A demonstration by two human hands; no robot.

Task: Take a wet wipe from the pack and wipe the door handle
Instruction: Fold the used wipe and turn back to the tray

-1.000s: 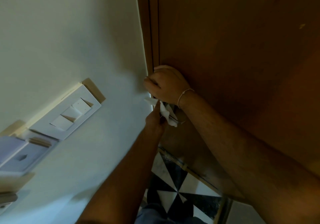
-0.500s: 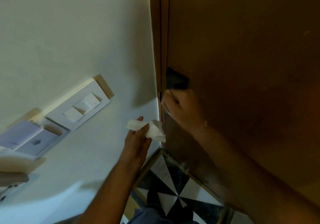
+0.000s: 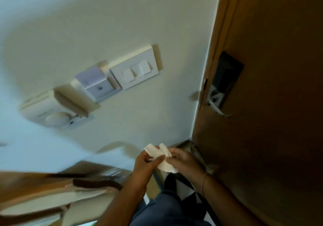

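Below the door handle [image 3: 215, 101], near the foot of the door frame [image 3: 206, 89], both hands meet around the wipe [image 3: 163, 157]. It is bunched between them, well apart from the handle. The left hand [image 3: 146, 163] curls half-closed, thumb and fingers pinching the wipe's upper folds; the right hand [image 3: 184, 161] closes on its other side, fingertips tucked into the cloth. The wipe looks light, limp and damp, so it will likely crumple and cling rather than hold a shape; a folded pad pressed under the fingers should serve better than a loose corner. The metal handle looks stiff and smooth, probably slick once wet. Motion blur smears the lower left corner, where a tan and dark shape cannot be identified. The pack is not in view. The handle's end is hard to make out against the dark door [image 3: 279, 103], and the lock plate [image 3: 227, 72] above it shows no detail.
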